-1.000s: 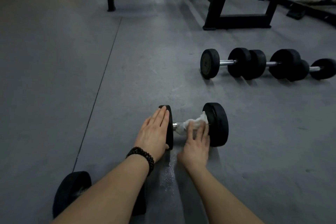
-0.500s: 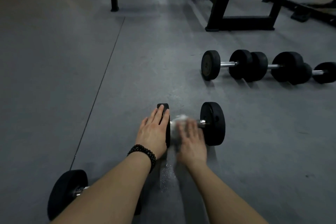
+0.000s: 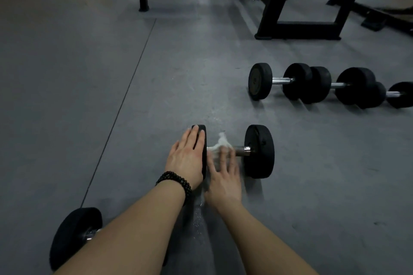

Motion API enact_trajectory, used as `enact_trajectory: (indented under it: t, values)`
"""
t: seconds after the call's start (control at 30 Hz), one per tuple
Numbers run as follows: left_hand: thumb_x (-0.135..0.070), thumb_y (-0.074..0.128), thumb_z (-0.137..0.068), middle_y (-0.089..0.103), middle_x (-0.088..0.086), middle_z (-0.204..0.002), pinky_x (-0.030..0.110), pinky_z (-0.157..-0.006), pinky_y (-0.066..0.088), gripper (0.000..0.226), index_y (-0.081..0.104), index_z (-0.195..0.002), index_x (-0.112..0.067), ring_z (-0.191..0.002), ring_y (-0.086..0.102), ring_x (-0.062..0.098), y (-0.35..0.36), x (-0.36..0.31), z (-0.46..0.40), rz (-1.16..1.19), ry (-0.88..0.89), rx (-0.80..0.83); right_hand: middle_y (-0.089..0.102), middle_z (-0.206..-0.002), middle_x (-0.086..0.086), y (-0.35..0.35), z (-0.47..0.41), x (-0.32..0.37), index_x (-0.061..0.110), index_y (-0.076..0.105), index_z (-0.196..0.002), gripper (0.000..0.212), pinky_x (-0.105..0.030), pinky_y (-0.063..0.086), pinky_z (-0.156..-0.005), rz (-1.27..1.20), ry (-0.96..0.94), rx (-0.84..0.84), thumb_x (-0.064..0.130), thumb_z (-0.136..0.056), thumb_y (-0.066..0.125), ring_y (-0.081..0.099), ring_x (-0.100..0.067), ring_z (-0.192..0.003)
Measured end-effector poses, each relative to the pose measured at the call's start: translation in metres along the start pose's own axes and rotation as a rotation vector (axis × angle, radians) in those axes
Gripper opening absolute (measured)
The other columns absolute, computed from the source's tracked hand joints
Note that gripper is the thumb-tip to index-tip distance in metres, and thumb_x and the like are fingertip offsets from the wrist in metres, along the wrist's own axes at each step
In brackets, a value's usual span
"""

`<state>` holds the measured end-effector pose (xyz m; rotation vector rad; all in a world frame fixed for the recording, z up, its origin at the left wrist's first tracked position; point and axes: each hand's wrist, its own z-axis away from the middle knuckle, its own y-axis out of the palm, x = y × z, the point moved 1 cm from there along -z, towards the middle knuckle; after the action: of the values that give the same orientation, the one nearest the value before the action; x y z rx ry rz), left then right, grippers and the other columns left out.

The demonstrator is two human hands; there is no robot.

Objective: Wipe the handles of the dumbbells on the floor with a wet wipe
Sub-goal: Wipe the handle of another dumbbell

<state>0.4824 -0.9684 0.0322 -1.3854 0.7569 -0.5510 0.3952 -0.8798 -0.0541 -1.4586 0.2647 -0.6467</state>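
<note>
While the near dumbbell (image 3: pixel 232 152) lies crosswise on the grey floor (image 3: pixel 89 96), we note our left hand (image 3: pixel 186 158) resting flat, fingers straight, against the outer face of its left weight, palm and fingertips touching the black disc. Our right hand (image 3: pixel 224 174) lies over the left part of the chrome handle (image 3: pixel 242 150), fingers extended and pressing the white wet wipe (image 3: pixel 220 144) onto the bar; the hand is motion-blurred, so we cannot tell whether the thumb wraps under the bar. A tuft of the wipe stands up beyond the fingertips. The right portion of the handle, next to the right weight, is bare and shiny. A dark beaded bracelet (image 3: pixel 176 182) sits on the left wrist. A second dumbbell (image 3: pixel 76 236) lies at lower left, partly hidden by the left forearm. Three more dumbbells (image 3: pixel 324 85) lie end to end in a row, well apart to the upper right. Black bench frames (image 3: pixel 301 6) stand at the top of the view.
</note>
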Motion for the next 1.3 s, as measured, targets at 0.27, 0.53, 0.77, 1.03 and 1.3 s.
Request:
enact_trajectory:
  t: [0.27, 0.53, 0.77, 1.03, 1.3]
  values:
    - [-0.029, 0.087, -0.063, 0.035, 0.005, -0.15, 0.038, -0.111, 0.029, 0.098, 0.036, -0.146, -0.012, -0.143, 0.026, 0.022, -0.001, 0.004, -0.006, -0.145, 0.056, -0.138, -0.035, -0.153, -0.023, -0.005, -0.02, 0.007, 0.027, -0.028, -0.15, 0.106, -0.048, -0.009, -0.118, -0.079, 0.135, -0.04, 0.037, -0.087, 0.057, -0.032, -0.038, -0.142]
    - [-0.02, 0.083, -0.07, 0.031, 0.003, -0.159, 0.036, -0.111, 0.034, 0.093, 0.037, -0.15, -0.009, -0.144, 0.031, 0.017, 0.015, 0.0, -0.016, -0.069, -0.051, -0.161, -0.03, -0.157, -0.019, -0.015, -0.041, -0.021, 0.027, -0.023, -0.152, 0.102, -0.042, -0.012, -0.117, -0.092, 0.144, -0.087, 0.027, -0.086, 0.056, -0.028, -0.033, -0.145]
    - [-0.057, 0.084, -0.062, -0.021, 0.001, -0.163, 0.037, -0.121, -0.006, 0.146, -0.021, -0.152, -0.011, -0.15, -0.017, 0.015, 0.003, -0.01, -0.059, -0.16, -0.166, 0.078, -0.034, -0.154, -0.024, -0.019, -0.06, -0.022, 0.029, -0.025, -0.151, 0.105, -0.049, -0.016, -0.118, -0.111, 0.031, 0.041, 0.051, -0.088, 0.057, -0.038, -0.038, -0.139]
    - [-0.055, 0.086, -0.057, -0.02, 0.002, -0.163, 0.039, -0.122, -0.006, 0.149, -0.02, -0.152, -0.01, -0.149, -0.021, 0.018, 0.01, 0.009, -0.078, -0.148, -0.064, 0.066, -0.013, -0.162, -0.02, 0.001, -0.078, -0.033, 0.025, -0.003, -0.158, 0.113, -0.043, 0.003, -0.121, -0.176, 0.121, -0.179, 0.027, -0.074, 0.073, -0.017, -0.033, -0.149]
    - [-0.06, 0.089, -0.047, -0.013, 0.003, -0.162, 0.042, -0.122, -0.007, 0.156, -0.013, -0.154, -0.012, -0.149, -0.019, 0.02, 0.001, 0.019, -0.099, -0.095, 0.021, 0.114, 0.001, -0.163, -0.02, -0.007, -0.093, -0.025, 0.009, 0.014, -0.157, 0.115, -0.044, 0.017, -0.12, -0.206, 0.167, -0.234, 0.028, -0.065, 0.081, 0.0, -0.032, -0.151]
